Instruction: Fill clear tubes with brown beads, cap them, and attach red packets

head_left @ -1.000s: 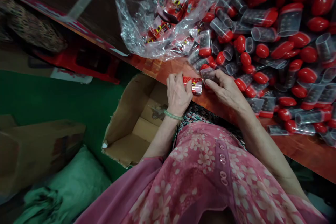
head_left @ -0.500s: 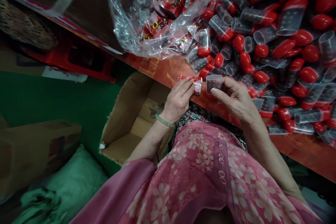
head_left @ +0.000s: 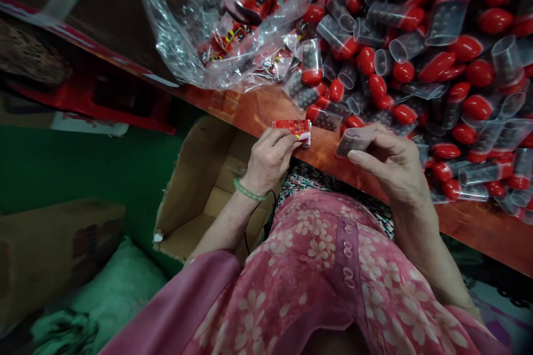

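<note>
My left hand (head_left: 268,158) pinches a small red printed packet (head_left: 291,127) at the near edge of the red table (head_left: 258,111). My right hand (head_left: 393,163) is closed around a clear plastic tube with dark beads inside (head_left: 352,141), held just right of the packet with a gap between the two. A green bead bracelet (head_left: 249,191) circles my left wrist. Behind my hands lies a large heap of the same clear tubes with red caps (head_left: 416,61).
A crumpled clear plastic bag (head_left: 225,28) holding more red packets sits at the table's far left. Below the table edge stands an open cardboard box (head_left: 200,188). A green sack (head_left: 120,288) and another carton (head_left: 54,255) lie on the floor at left.
My right hand has picked a clear tube off the pile and drawn it right, away from the packet. My left hand keeps the packet, now turned flatter. The view shifted slightly.
</note>
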Demonstrator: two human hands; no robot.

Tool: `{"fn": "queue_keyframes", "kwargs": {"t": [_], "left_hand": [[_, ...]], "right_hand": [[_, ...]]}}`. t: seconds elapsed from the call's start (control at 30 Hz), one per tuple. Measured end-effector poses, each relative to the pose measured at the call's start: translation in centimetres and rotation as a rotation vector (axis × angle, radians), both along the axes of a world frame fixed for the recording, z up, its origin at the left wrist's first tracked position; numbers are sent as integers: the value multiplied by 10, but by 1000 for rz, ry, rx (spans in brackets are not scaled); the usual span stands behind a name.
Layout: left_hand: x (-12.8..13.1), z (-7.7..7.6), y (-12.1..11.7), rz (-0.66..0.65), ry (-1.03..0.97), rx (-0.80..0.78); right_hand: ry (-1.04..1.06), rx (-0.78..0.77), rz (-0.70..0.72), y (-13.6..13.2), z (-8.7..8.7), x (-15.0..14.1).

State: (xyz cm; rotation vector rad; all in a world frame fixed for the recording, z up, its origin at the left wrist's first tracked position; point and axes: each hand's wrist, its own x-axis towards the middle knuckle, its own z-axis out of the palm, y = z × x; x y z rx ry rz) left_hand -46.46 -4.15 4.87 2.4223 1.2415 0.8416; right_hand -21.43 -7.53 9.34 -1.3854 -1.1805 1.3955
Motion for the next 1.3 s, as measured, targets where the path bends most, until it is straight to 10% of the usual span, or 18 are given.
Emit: {"fn": "queue_keyframes", "kwargs": {"t": [0.43,0.7,1.3], "left_hand": [[6,16,5,143,-73,-221],[9,7,4,113,53,-18],[5,33,12,101,-211,-460]], "right_hand": [[132,-124,-156,-9,-2,-1],[117,-119,-137,-13,-1,4],[96,-75,-176,-12,-7,5]]}}
